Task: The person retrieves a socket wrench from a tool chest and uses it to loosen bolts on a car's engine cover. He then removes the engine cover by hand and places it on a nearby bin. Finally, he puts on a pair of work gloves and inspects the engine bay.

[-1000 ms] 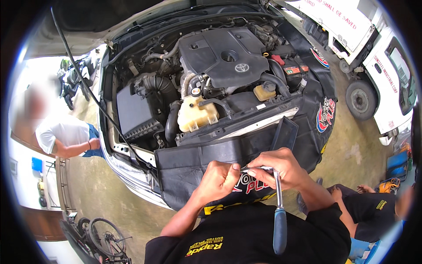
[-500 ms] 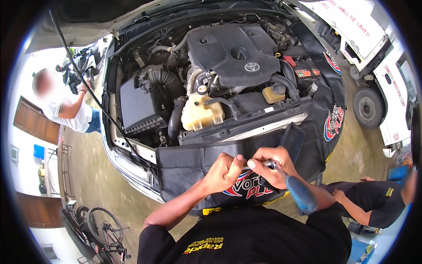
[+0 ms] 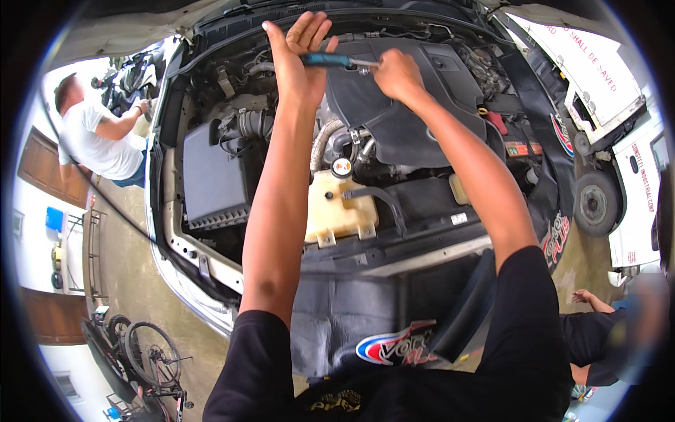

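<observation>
Both my arms reach far over the engine bay of a vehicle with its hood raised. My right hand (image 3: 398, 74) is closed around the metal head end of a ratchet (image 3: 327, 60), above the black engine cover (image 3: 439, 95). The ratchet's blue handle points left, toward my left hand (image 3: 299, 56). That hand is open, its fingers stretched upward, and the handle passes against the palm or the base of the fingers. What sits under my right fist is hidden.
A yellowish coolant tank (image 3: 341, 211), a black air filter box (image 3: 214, 172) and a battery (image 3: 522, 148) surround the engine. A black fender cover (image 3: 330, 309) drapes the front. The hood prop rod (image 3: 116, 193) slants at left. People stand on both sides.
Both hands have moved forward from the front edge to over the engine cover. The ratchet's handle has swung from pointing back toward me to pointing left. My left hand has opened from a fist.
</observation>
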